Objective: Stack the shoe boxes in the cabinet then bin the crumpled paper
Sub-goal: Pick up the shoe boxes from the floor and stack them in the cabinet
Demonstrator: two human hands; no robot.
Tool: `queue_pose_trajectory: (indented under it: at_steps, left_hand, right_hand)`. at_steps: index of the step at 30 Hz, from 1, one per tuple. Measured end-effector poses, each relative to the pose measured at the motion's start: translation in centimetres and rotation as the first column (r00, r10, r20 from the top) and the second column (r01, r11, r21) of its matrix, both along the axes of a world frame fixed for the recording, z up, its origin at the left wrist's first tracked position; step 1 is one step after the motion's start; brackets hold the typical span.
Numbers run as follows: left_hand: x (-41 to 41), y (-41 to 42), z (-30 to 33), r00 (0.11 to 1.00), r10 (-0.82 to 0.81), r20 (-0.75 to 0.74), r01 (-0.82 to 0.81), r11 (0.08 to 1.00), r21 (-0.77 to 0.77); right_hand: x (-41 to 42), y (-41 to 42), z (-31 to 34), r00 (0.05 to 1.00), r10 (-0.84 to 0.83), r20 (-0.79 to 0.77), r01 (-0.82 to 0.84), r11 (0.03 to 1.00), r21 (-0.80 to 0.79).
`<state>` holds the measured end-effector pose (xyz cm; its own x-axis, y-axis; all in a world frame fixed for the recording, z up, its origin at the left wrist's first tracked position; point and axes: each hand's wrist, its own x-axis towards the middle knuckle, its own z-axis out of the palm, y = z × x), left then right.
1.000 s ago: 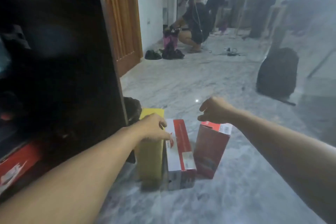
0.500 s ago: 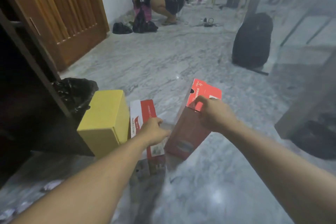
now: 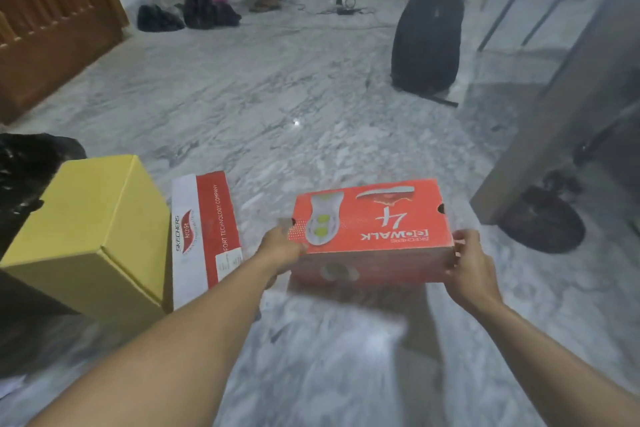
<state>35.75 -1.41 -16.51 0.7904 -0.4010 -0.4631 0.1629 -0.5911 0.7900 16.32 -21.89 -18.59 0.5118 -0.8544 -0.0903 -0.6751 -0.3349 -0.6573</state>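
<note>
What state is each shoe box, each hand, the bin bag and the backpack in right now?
Red cardboard Skechers shoe box: closed, lying flat, held at both ends.
Left hand: grips the box's left end.
Right hand: grips the box's right end.
Yellow cardboard shoe box: closed, tilted, on the floor.
White and red shoe box: closed, beside the yellow one.
Black plastic bin bag: crumpled.
Black backpack: upright.

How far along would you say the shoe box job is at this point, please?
Nothing looks finished from here. In hand: the left hand and right hand grip the orange box by its ends, lifted off the floor. Left: the yellow box and white-red box stand on the floor; cabinet and paper are out of view.
</note>
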Motion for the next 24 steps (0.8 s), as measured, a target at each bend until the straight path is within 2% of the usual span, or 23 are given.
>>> queue_pose_trajectory:
  at_steps: [3,7,10,15,18,24]
  left_hand:
    - [-0.4,-0.7,-1.1,0.999,-0.023,-0.036,0.022,0.999,-0.026]
    - [-0.8,-0.9,-1.7,0.999,0.010,0.039,-0.009,1.000,-0.028]
    - [-0.4,-0.9,-2.5,1.000,-0.007,-0.028,0.007,0.999,-0.032]
    - [0.3,-1.0,-4.6,0.996,-0.069,-0.052,0.067,0.997,-0.030]
    - [0.2,-1.1,-5.2,0.999,-0.019,-0.050,0.016,0.998,-0.060]
    - [-0.1,-1.3,-3.2,0.996,0.087,-0.009,-0.087,0.972,-0.218]
  right_hand:
    - [-0.8,-0.7,-2.3,1.000,-0.024,-0.004,0.024,0.997,0.070]
    - [-1.3,-0.9,-4.1,0.999,-0.037,-0.018,0.040,0.979,0.200]
    - [-1.3,-0.8,-4.5,0.999,-0.016,0.034,0.006,0.964,0.265]
    - [-1.0,-1.4,-5.2,0.995,0.009,0.095,-0.043,0.932,0.360]
    - [-1.0,-1.6,-6.0,0.990,0.049,0.132,-0.090,0.942,0.324]
    - [-0.7,-1.7,-3.5,0.972,-0.090,0.217,0.037,0.971,0.237]
